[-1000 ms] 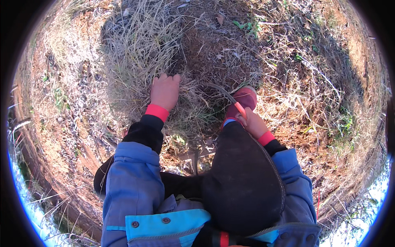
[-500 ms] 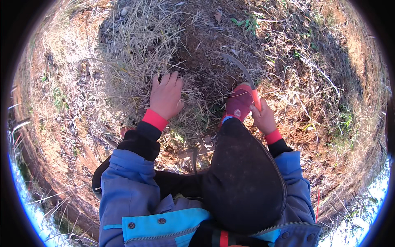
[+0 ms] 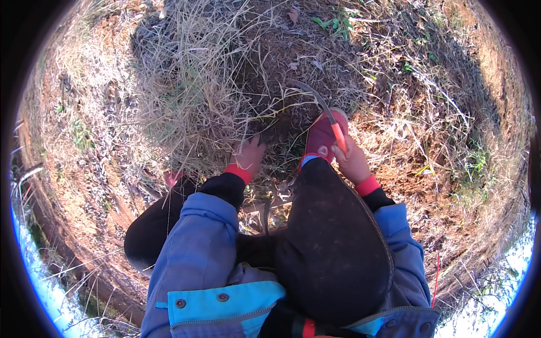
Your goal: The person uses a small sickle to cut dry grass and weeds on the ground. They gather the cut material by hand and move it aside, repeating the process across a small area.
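In my right hand (image 3: 353, 161) is a sickle, its orange handle (image 3: 338, 136) within my closed fingers. The curved dark blade (image 3: 316, 97) points forward and to the left, above dark soil and thin stalks. My left hand (image 3: 249, 155) reaches low into the near right side of a clump of dry grass (image 3: 191, 96). Its visible fingers look stretched out, with the tips partly hidden among stems; I see no bundle gripped in it. A dark red shoe (image 3: 327, 134) is on my right foot, just left of the sickle's handle.
My bent right knee (image 3: 332, 236) rises between my arms, with the left leg (image 3: 155, 231) folded out to the side. Reddish soil (image 3: 394, 186) with scattered straw surrounds me. A small green plant (image 3: 336, 23) grows at the far side.
My left hand has moved from the top of the grass down toward me and slightly right, low into the stems. The right hand and sickle have shifted slightly left.
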The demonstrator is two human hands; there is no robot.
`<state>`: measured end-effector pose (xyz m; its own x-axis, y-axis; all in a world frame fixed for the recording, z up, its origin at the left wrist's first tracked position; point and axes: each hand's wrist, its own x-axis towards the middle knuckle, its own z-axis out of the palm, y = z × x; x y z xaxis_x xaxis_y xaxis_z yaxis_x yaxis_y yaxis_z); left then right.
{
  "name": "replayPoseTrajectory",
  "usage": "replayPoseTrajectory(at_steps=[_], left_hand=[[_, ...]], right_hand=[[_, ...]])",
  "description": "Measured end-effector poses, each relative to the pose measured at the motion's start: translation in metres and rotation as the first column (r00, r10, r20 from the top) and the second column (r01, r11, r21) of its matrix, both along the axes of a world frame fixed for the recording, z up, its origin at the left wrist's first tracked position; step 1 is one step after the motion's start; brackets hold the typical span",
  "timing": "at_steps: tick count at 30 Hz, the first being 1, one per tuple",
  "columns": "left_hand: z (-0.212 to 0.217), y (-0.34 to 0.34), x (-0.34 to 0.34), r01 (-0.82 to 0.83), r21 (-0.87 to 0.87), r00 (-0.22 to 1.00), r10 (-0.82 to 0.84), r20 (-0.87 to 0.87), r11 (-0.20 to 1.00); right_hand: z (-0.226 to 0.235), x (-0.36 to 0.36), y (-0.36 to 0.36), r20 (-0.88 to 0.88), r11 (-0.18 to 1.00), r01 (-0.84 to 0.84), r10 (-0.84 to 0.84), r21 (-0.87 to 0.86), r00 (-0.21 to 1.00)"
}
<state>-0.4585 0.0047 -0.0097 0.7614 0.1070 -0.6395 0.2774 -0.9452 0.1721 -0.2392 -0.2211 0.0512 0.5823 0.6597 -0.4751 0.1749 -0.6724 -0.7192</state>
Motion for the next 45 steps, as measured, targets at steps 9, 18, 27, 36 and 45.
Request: replayPoseTrajectory(at_steps=[9, 18, 27, 36, 45], left_hand=[[0.019, 0.039, 0.002, -0.282, 0.001, 0.953, 0.28, -0.117, 0.959], [0.068, 0.176, -0.003, -0.542, 0.08, 0.84, 0.543, 0.007, 0.837], [0.091, 0.119, -0.014, -0.484, -0.113, 0.85, 0.497, 0.174, 0.867], [0.094, 0.125, -0.021, -0.471, -0.283, 0.807, 0.537, 0.245, 0.836], [0.165, 0.127, -0.009, -0.353, -0.269, 0.899, 0.404, 0.165, 0.896]], right_hand=[[0.009, 0.021, 0.018, -0.035, 0.999, -0.049, 0.048, -0.018, 0.998], [0.029, 0.013, 0.015, 0.003, 0.996, -0.069, 0.069, -0.055, 0.998], [0.148, 0.016, 0.01, 0.054, 0.99, 0.13, -0.127, -0.049, 0.99], [0.355, 0.042, 0.043, 0.474, 0.991, 0.094, -0.038, -0.094, 0.88], [0.16, 0.006, 0.175, -0.096, 0.795, 0.51, -0.509, 0.328, 0.856]])
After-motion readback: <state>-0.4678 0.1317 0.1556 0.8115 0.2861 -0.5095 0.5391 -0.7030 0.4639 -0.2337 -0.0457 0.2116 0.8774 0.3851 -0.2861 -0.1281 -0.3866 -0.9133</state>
